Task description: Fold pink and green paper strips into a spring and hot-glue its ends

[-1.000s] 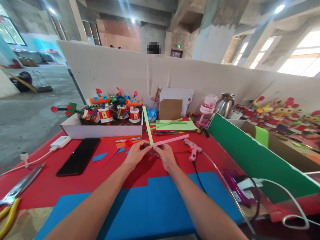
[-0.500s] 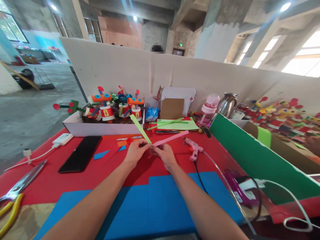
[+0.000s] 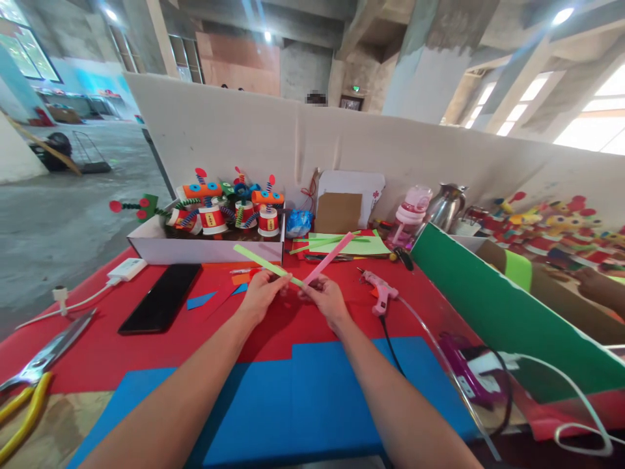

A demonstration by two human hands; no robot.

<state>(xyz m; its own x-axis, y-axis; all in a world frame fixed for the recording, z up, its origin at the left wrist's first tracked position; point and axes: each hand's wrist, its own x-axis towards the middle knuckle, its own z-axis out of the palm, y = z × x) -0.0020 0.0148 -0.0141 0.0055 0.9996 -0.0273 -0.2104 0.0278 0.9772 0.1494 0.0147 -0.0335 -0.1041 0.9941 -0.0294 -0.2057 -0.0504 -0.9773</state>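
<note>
Where the two forearms meet above the red table covering (image 3: 146,352), the head view shows the left hand (image 3: 261,296) pinched on the near end of a green paper strip (image 3: 258,262), and the right hand (image 3: 328,298) pinched on the near end of a pink paper strip (image 3: 329,257). The two strips cross just between the fingertips, the green one slanting up and to the left, the pink one up and to the right; by my reading, the ends are held together at the crossing so that one strip lies square over the other. Both hands sit low, close to the covering and over the far edge of a blue sheet (image 3: 293,404), which appears to serve as a work mat. A pink glue gun (image 3: 378,290) lies just right of the right hand, its cord trailing toward the near edge, presumably kept within easy reach. More green paper (image 3: 349,244) lies flat behind the hands. On the left, a black phone (image 3: 159,298) rests flat beside a white box (image 3: 205,247) holding finished paper-cup figures (image 3: 229,208). Scissors (image 3: 46,355) and yellow-handled pliers (image 3: 19,413) lie at the near left edge, well apart from the hands. A large green board (image 3: 488,299) leans along the right side, and a co-worker's hand (image 3: 593,283) shows beyond it.
</note>
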